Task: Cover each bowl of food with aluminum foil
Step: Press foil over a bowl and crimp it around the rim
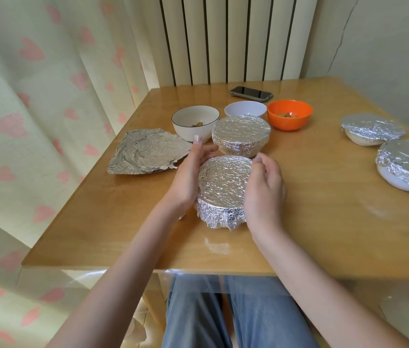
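Both hands cup the nearest foil-covered bowl (223,192) at the middle of the wooden surface (323,222): the left hand (188,177) presses its side with curled fingers, the right hand (264,189) curls round the opposite rim. A second wrapped bowl (241,135) sits just behind it (touching or nearly so). Loose foil sheets (148,151) lie to the left; three uncovered bowls (289,118) stand farther back, two covered ones (374,130) at right.
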A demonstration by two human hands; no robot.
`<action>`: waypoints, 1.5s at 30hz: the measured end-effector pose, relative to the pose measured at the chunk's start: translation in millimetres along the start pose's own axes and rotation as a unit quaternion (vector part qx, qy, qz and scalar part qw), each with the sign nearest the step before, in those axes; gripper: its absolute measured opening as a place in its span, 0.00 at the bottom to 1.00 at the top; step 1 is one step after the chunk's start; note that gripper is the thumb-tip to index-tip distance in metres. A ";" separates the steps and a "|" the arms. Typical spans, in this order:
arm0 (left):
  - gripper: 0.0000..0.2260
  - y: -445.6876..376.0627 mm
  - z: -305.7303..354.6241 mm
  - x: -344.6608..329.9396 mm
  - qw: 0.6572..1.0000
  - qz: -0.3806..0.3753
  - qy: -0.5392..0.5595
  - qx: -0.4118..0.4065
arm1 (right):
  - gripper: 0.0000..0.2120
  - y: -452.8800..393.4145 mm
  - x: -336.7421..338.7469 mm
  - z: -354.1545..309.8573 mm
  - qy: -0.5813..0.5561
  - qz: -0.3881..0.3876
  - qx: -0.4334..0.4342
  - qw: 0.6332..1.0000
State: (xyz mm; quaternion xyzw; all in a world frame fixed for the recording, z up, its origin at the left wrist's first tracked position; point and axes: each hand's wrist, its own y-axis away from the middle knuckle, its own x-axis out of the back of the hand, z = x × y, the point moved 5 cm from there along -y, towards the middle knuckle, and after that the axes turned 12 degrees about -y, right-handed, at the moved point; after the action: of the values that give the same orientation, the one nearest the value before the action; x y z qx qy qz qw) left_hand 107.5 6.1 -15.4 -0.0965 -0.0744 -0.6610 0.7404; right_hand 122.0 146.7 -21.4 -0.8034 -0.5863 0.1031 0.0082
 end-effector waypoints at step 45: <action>0.30 6.5 7.1 -1.3 0.994 0.078 -0.040 -0.058 | 0.20 12.8 37.3 4.4 -0.128 0.072 -0.079 0.986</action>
State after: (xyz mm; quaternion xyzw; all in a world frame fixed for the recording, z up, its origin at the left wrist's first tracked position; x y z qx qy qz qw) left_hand 113.9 9.8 -9.1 -0.1712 -0.0580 -0.6001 0.7792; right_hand 144.1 177.4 -33.3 -0.8216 -0.5297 0.1590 -0.1381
